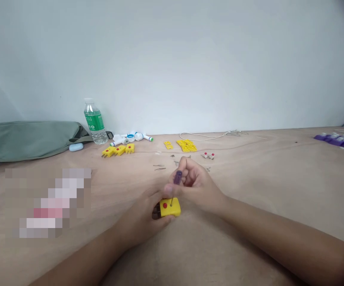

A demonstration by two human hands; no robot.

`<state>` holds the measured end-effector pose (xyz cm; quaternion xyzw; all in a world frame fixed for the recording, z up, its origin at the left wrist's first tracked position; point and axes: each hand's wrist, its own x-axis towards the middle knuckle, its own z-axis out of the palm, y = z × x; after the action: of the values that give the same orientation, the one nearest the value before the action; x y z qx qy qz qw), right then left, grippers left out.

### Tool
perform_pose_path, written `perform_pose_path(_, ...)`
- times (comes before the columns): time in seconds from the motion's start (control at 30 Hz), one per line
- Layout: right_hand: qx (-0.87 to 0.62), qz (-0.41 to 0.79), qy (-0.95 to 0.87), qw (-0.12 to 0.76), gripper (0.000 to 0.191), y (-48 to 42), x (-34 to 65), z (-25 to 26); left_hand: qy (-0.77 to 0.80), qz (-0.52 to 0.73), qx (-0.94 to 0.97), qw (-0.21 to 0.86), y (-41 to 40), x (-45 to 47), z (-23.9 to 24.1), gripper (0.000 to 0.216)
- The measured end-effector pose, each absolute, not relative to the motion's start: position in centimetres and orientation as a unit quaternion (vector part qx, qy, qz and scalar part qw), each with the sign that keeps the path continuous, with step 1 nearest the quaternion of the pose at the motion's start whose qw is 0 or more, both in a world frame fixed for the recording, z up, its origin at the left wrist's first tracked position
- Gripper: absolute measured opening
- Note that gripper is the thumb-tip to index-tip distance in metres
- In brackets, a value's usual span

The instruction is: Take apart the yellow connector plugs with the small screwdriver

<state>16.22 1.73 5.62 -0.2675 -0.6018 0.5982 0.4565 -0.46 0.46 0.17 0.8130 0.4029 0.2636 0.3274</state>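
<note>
My left hand point(143, 218) grips a small yellow plug connector point(170, 207) with a red dot, holding it against the wooden table point(249, 178). My right hand point(197, 184) is closed around a small screwdriver with a purple handle point(177, 177). Its thin shaft points down into the top of the yellow connector.
Farther back lie three yellow plug connectors point(118, 150), loose yellow covers point(186, 145), tiny red-and-white parts point(208, 155), small metal pins point(159, 167) and white-and-blue pieces point(132, 138). A water bottle point(95, 121) and a green bag point(29, 139) sit left; purple parts point(339, 140) far right; a white cord point(213, 136) by the wall.
</note>
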Motion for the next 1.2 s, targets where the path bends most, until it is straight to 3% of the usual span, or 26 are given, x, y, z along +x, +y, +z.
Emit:
perform_pose_path(0.17,-0.284,0.58,-0.587,0.488,0.039,2.8,16.8,5.3,0.424,0.258,0.801,0.333,0.3,-0.6,-0.3,0.035)
perform_pose_path(0.33,-0.255,0.543,-0.667,0.442,0.016,3.1,17.8,5.0,0.42,0.258,0.791,0.363,0.3,-0.6,-0.8,0.032)
perform_pose_path(0.6,-0.221,0.531,-0.738,0.352,0.032,2.6,18.0,5.6,0.415,0.26,0.807,0.331,0.4,-0.7,-0.9,0.031)
perform_pose_path(0.73,-0.238,0.57,-0.667,0.415,0.028,1.9,17.2,5.4,0.41,0.265,0.814,0.315,0.4,-0.7,-0.5,0.031)
perform_pose_path(0.9,-0.299,0.582,-0.587,0.477,0.043,1.9,16.6,5.0,0.414,0.264,0.808,0.324,0.3,-0.7,-0.4,0.033)
perform_pose_path(1.03,-0.345,0.535,-0.622,0.456,0.028,2.4,17.1,5.0,0.412,0.255,0.804,0.345,0.3,-0.7,-0.3,0.03)
perform_pose_path(1.2,-0.26,0.522,-0.721,0.373,0.029,2.8,18.1,5.4,0.408,0.26,0.809,0.333,0.3,-0.6,-0.2,0.031)
